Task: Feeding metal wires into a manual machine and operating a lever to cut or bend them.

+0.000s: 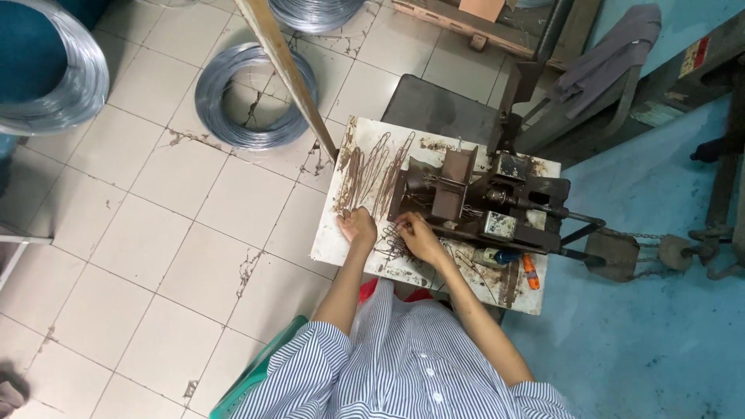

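I look down at a small white, grease-stained worktable [330, 240] with a dark metal bending machine [481, 203] on it. My left hand [358, 226] rests on the table's left part, fingers curled over thin bent wire pieces [371, 172] spread there. My right hand [415, 235] sits just in front of the machine, fingers closed around a small bundle of bent wires [394, 244]. Both forearms reach out from a blue and white striped shirt [403, 365].
Coils of grey wire [252, 97] lie on the cracked tiled floor at left and top. A wooden pole [287, 70] leans across above the table. An orange tool [529, 271] lies on the table's right. A chain and lever [636, 252] stretch right over blue floor.
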